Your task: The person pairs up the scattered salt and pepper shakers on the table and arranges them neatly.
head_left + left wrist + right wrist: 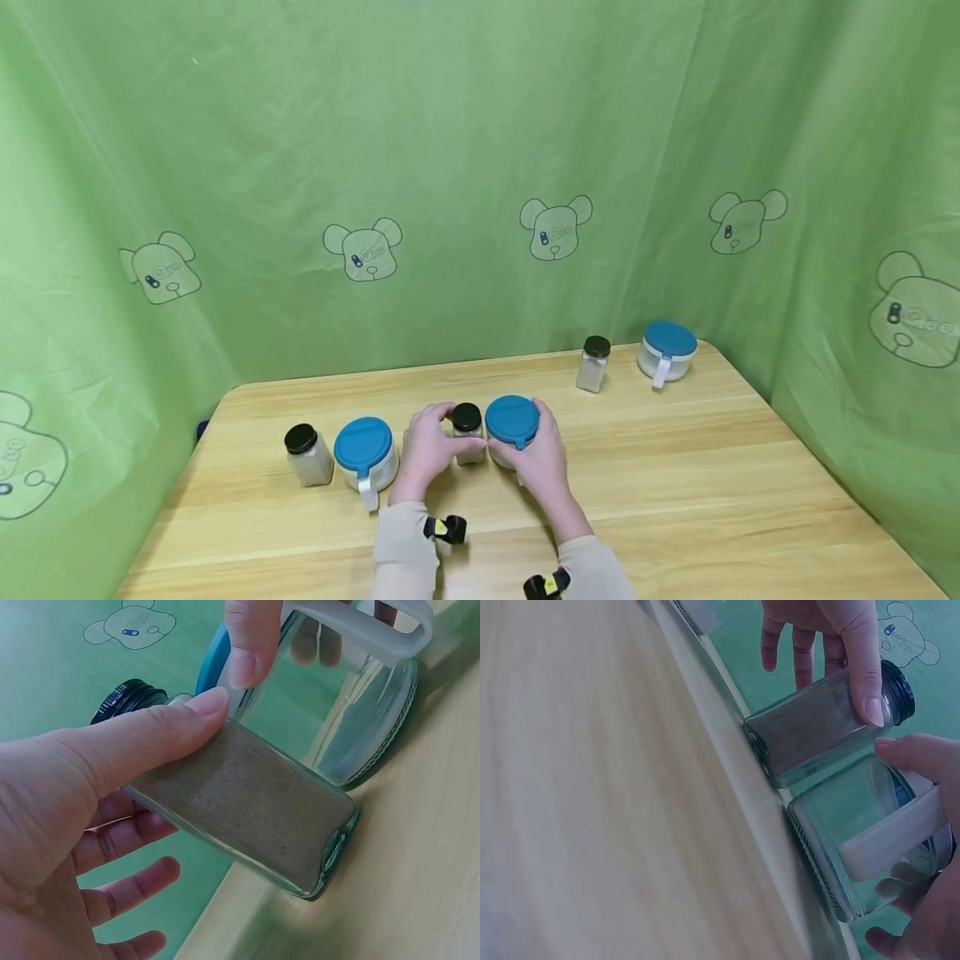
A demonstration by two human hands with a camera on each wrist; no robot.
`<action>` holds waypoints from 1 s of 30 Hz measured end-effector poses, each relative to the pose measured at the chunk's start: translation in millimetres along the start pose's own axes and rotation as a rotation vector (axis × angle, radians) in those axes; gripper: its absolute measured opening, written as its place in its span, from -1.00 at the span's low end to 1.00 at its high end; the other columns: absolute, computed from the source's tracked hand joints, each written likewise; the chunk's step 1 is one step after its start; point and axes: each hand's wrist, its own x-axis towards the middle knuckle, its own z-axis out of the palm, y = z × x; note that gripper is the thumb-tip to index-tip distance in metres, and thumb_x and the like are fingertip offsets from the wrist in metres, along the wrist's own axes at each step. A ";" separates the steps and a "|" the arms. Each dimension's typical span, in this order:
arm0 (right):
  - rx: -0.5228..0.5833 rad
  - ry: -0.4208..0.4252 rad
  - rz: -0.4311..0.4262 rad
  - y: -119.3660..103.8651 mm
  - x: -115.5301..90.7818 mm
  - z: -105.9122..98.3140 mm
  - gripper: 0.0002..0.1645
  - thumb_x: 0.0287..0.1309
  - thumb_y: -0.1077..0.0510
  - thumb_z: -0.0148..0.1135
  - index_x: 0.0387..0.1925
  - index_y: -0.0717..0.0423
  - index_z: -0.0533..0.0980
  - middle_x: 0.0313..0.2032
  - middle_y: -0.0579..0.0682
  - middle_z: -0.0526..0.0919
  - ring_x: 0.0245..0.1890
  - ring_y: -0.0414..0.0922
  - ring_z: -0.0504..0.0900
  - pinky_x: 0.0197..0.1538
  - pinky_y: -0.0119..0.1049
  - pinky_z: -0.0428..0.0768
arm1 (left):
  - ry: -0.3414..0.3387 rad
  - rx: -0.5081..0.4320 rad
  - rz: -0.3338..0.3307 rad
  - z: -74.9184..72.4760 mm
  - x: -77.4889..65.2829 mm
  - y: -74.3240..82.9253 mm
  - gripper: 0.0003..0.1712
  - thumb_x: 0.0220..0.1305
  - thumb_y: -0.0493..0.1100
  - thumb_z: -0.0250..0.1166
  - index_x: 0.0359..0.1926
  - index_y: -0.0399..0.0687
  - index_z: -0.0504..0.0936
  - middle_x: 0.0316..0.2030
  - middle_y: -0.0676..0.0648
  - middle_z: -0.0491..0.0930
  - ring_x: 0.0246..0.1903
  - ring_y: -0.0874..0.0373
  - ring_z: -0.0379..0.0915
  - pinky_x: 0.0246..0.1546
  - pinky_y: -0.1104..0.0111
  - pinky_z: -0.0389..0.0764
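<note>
In the head view, my left hand point(427, 446) pinches a square glass spice jar point(468, 419) with a black screw lid, thumb on the near side. The left wrist view shows grey-brown powder filling this spice jar point(247, 802). Close on its right, my right hand point(546, 458) grips a clear glass seasoning pot point(512, 418) with a blue lid, thumb and fingers on opposite sides. A white handle point(892, 836) sticks out from the pot toward me. The two containers stand upright side by side, the left thumb near the right thumb between them.
Left of my hands are another black-lidded jar point(309, 456) and a blue-lidded pot point(367, 452). A third such jar point(593, 364) and pot point(667, 351) stand at the back right. Green curtain point(465, 167) hangs behind the wooden table point(712, 483).
</note>
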 end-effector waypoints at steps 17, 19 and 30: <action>-0.110 -0.006 -0.023 0.3 -1.4 -2.8 0.19 -0.13 -0.12 0.54 0.43 0.12 0.10 0.35 0.27 0.31 0.28 0.29 0.39 0.22 0.34 0.34 | -0.032 -0.087 -0.017 -0.4 0.5 0.3 -0.27 -0.18 0.09 0.61 0.04 -0.07 0.59 0.01 -0.14 0.61 0.10 -0.11 0.47 0.15 -0.02 0.47; -0.122 -0.007 -0.026 0.6 -1.3 -3.2 0.19 -0.13 -0.13 0.53 0.43 0.12 0.10 0.35 0.27 0.31 0.28 0.28 0.39 0.23 0.34 0.32 | -0.036 -0.094 -0.020 -0.3 0.4 0.2 -0.27 -0.17 0.09 0.61 0.04 -0.08 0.59 0.02 -0.15 0.61 0.10 -0.11 0.47 0.16 -0.02 0.47; -0.180 -0.009 -0.054 2.8 -0.9 -2.9 0.20 -0.14 -0.19 0.51 0.42 0.14 0.10 0.34 0.27 0.32 0.28 0.25 0.41 0.22 0.31 0.32 | -0.056 -0.091 -0.035 0.5 1.8 -2.3 -0.23 -0.17 0.10 0.60 0.08 -0.10 0.57 0.05 -0.18 0.58 0.12 -0.12 0.47 0.18 0.00 0.47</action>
